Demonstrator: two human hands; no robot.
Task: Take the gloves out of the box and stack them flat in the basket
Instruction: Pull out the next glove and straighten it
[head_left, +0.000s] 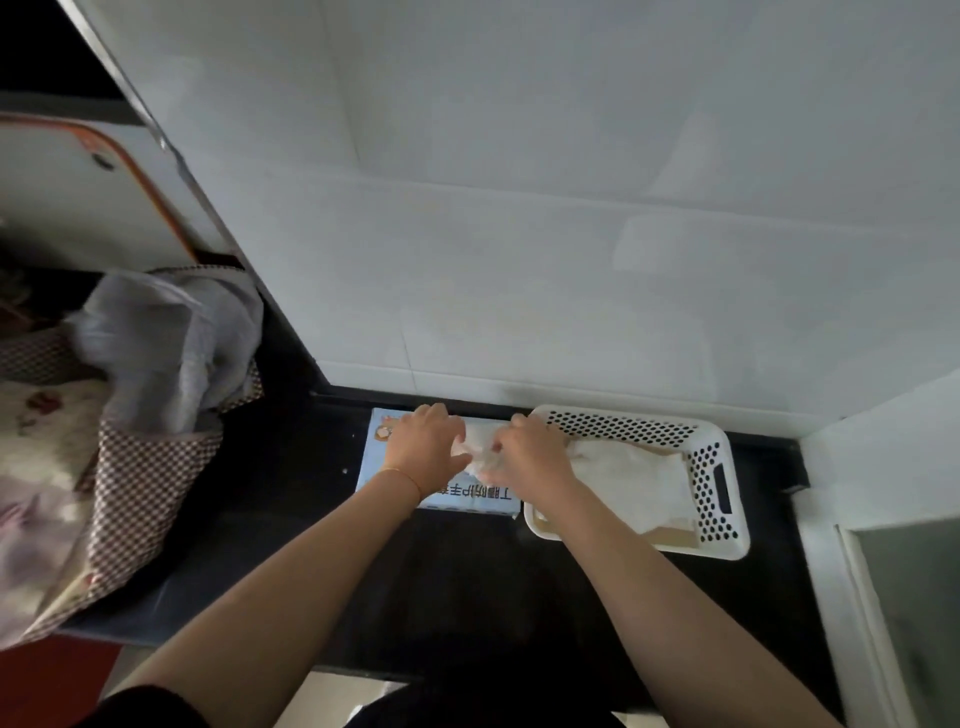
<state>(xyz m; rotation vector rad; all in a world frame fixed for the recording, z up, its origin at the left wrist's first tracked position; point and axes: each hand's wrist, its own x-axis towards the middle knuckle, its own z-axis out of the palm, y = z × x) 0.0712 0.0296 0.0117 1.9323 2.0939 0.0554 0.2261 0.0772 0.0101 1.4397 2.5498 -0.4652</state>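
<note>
Two hands at lower centre: left hand (425, 447) and right hand (530, 451), close together, both pinching one white glove (480, 448) above one blue box (387, 470). One white perforated basket (724, 486) just right of the box, flat gloves (636, 480) inside, number unclear. All on one dark bench (291, 499).

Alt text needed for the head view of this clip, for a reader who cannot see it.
Both hands, left hand and right hand, pinch a crumpled white glove over a light blue glove box on a dark counter. Beside the box on the right, a white perforated basket already holds flat gloves.
</note>
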